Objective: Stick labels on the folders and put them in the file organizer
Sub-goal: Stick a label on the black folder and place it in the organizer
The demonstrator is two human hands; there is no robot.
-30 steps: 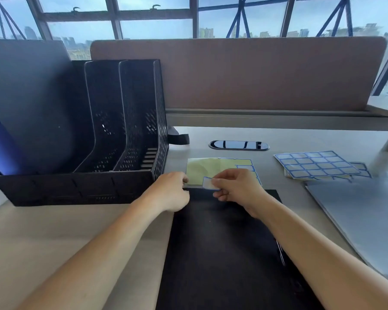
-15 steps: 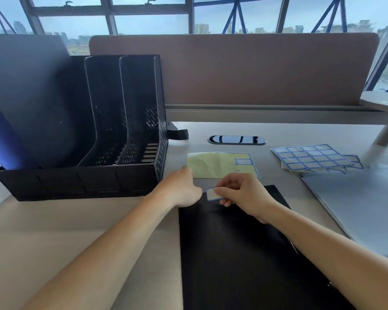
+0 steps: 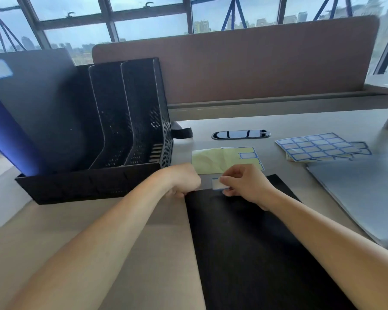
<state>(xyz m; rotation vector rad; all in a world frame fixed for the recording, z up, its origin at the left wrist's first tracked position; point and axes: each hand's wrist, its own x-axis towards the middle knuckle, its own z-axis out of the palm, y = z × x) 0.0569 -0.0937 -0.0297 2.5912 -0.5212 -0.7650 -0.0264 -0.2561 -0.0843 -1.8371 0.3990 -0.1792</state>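
Change: a second ago the left hand (image 3: 179, 180) lay at the edge of the backing sheet (image 3: 211, 161) while the right hand (image 3: 244, 184) lifted the label (image 3: 215, 184) off it. Now the left hand has come back to the far-left corner of the black folder (image 3: 255, 253), and the label has been brought to that folder's far edge.
Right fingers: thumb and forefinger clamped on the label's right end.
Left fingers: curled under at the folder corner. We cannot tell whether they pinch it or only rest there.
Label position: at the folder's far edge, near the left corner, mostly above bare desk. We do not see it pressed flat yet.
Reading: we judge the peel finished and placement in hand. Filing this folder remains.
File organizer (image 3: 130, 135): on the desk, left of the black folder. A dark folder (image 3: 43, 104) stands in its left part with a label at the top corner.
Surface: pale desk (image 3: 76, 242). Label sheets (image 3: 318, 146) and a grey folder (image 3: 367, 198) lie to the right, and a cable port (image 3: 241, 134) sits beyond the backing sheet.
Room: brown partition (image 3: 233, 63) behind the desk. Windows (image 3: 143, 23) give onto a city skyline.
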